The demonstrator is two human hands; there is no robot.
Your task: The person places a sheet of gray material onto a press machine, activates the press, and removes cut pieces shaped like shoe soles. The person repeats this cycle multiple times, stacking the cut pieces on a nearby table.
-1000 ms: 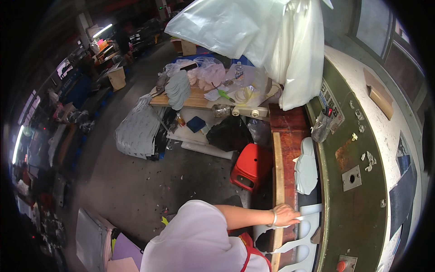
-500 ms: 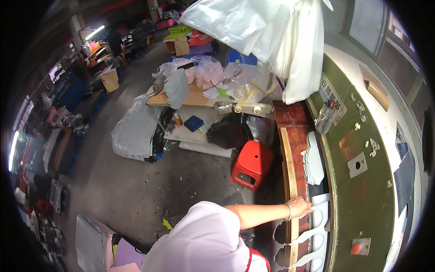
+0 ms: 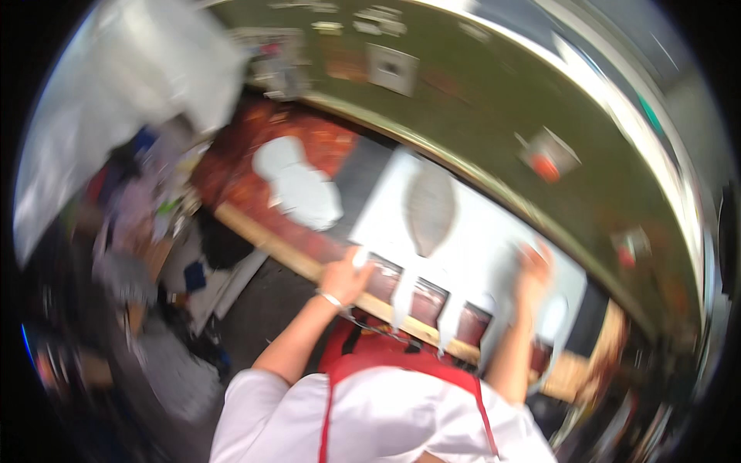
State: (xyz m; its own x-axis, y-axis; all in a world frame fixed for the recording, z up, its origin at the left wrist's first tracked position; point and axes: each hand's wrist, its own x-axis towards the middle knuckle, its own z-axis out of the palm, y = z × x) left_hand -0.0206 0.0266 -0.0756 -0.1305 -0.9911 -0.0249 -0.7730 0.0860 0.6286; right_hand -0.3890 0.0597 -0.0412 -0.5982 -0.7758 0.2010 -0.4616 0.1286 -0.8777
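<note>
My left hand point(image 3: 347, 279), with a bracelet at the wrist, is closed at the near left corner of a white sheet point(image 3: 490, 224) with shaped cut-outs along its near edge. My right hand point(image 3: 534, 279) is over the right part of the sheet, its fingers smeared by motion; whether it touches the sheet cannot be told. A grey-brown, sole-shaped area point(image 3: 432, 207) shows in the sheet's left half. Left of the sheet lies a small pile of white sole-shaped pieces point(image 3: 305, 185) on the red-brown board point(image 3: 239, 166).
Behind the board rises a green machine beam point(image 3: 463, 85) with a red button point(image 3: 545, 167). A wooden strip point(image 3: 266, 241) runs along the near edge. White plastic sheeting point(image 3: 147, 69) hangs at far left, above a blurred, cluttered table. The red apron point(image 3: 370, 347) is close to the wooden strip.
The view has swung round to face the green beam, and it is blurred. My right hand has come into view over the sheet. My left hand stays at the sheet's edge.
</note>
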